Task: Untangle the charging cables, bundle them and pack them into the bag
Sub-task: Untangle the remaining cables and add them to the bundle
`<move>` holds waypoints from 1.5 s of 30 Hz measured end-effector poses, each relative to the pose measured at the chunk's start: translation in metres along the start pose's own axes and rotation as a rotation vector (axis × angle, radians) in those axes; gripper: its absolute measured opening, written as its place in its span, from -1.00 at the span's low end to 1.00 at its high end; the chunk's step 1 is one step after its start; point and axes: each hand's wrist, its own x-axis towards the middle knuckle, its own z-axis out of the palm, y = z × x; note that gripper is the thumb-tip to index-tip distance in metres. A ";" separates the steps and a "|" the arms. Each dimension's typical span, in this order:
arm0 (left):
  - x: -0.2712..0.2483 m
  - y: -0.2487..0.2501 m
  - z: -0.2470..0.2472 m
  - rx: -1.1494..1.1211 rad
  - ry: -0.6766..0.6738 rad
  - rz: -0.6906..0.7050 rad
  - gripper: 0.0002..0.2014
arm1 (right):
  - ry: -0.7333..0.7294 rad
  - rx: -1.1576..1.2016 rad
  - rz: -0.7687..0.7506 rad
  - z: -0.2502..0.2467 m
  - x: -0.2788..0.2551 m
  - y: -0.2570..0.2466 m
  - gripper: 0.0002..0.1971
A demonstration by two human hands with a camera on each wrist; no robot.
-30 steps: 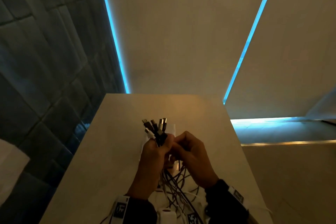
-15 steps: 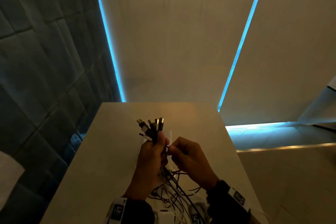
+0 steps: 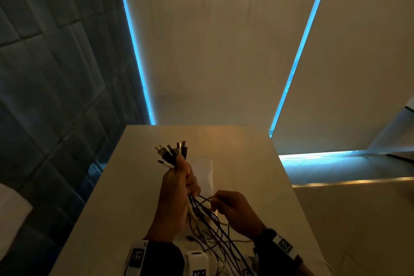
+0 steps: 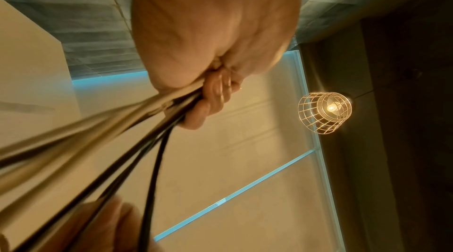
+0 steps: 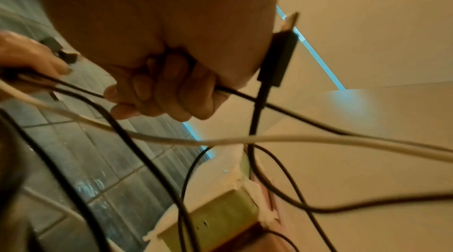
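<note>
My left hand [image 3: 177, 182] grips a bunch of black and white charging cables [image 3: 208, 222] just below their plugs [image 3: 171, 152], which fan out above my fist. The cords hang down in a tangle toward the table. In the left wrist view my curled fingers [image 4: 208, 101] wrap the blurred cords [image 4: 117, 140]. My right hand [image 3: 230, 206], lower and to the right, holds one black cable [image 5: 282, 109] in its curled fingers [image 5: 166, 89]. A black USB plug [image 5: 279, 56] sticks up beside that hand. A white cable [image 5: 245, 140] crosses below it. No bag is clearly visible.
A pale table [image 3: 134, 186] runs away from me toward a wall lit by blue light strips [image 3: 298, 51]. A white flat item [image 3: 205, 175] lies on it behind my hands. A grey tiled wall [image 3: 44, 96] stands left. A caged lamp [image 4: 323, 112] hangs overhead.
My right hand has dropped away from the left and slid down along the cords. My left hand has lifted the plug ends slightly.
</note>
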 end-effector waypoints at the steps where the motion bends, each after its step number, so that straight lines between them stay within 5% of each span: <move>1: 0.000 -0.001 -0.001 0.014 -0.014 0.000 -0.58 | 0.007 -0.012 0.008 0.001 0.001 0.005 -0.73; 18: -0.003 0.013 -0.005 -0.007 -0.089 -0.017 -0.58 | 0.105 -0.209 0.141 0.005 0.003 0.048 -0.63; 23: -0.003 0.008 -0.007 0.085 -0.044 -0.076 -0.57 | 0.239 0.100 0.027 -0.007 0.006 -0.012 -0.75; 30: -0.006 0.008 -0.004 0.070 -0.010 -0.113 -0.54 | 0.009 0.364 -0.169 -0.009 -0.002 -0.080 -0.77; 35: -0.006 0.014 -0.001 -0.261 0.000 -0.095 -0.58 | -0.041 0.318 -0.141 -0.006 -0.004 -0.064 -0.78; 45: -0.004 0.016 -0.008 -0.248 -0.080 -0.106 -0.68 | 0.017 0.158 -0.006 -0.002 -0.005 -0.018 -0.74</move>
